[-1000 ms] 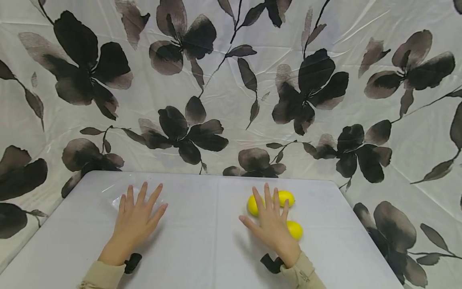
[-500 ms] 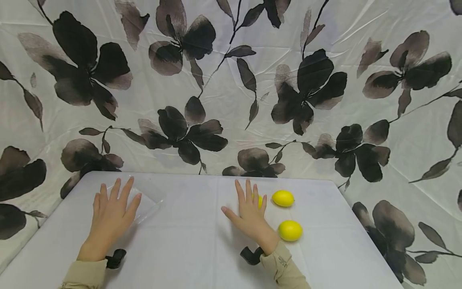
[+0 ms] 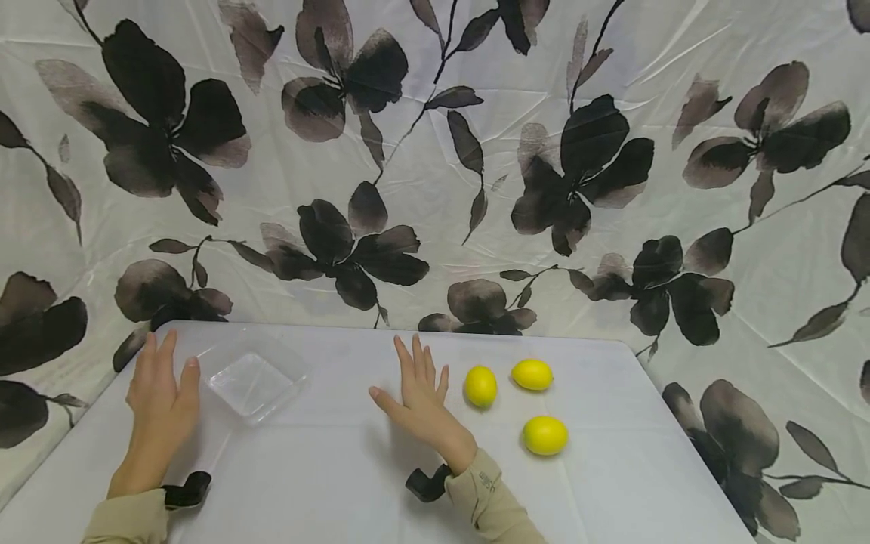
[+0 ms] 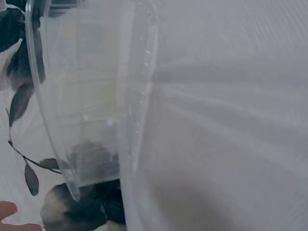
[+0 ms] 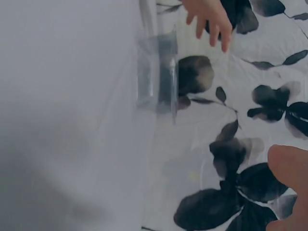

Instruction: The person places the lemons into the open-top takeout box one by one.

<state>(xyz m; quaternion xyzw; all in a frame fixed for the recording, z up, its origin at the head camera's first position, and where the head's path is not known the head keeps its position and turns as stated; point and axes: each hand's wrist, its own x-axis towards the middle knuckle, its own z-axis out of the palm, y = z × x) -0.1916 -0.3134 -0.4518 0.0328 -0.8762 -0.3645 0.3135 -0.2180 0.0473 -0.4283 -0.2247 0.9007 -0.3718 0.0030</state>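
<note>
A clear plastic container (image 3: 250,384) stands on the white table, left of centre, with nothing in it. Just left of it my left hand (image 3: 163,400) is held over the table with straight fingers, apart from the box. My right hand (image 3: 424,408) hovers near the middle, fingers spread, holding nothing. Three yellow lemons lie to its right: one upright-looking lemon (image 3: 480,387), a back lemon (image 3: 533,375) and a front lemon (image 3: 545,435). In the left wrist view the container (image 4: 86,106) fills the left side. The right wrist view shows the container (image 5: 159,72) side-on and my left hand (image 5: 209,19) beyond it.
The white-covered table (image 3: 340,468) ends at a back edge just behind the container and lemons. Behind it hangs a white cloth (image 3: 448,204) with dark printed flowers. Black wrist cameras sit on both wrists, below the tan sleeves (image 3: 492,491).
Both hands have moved left. My left hand has gone from over the container to its left side, uncovering it. My right hand has moved off the lemons, leaving all three in sight.
</note>
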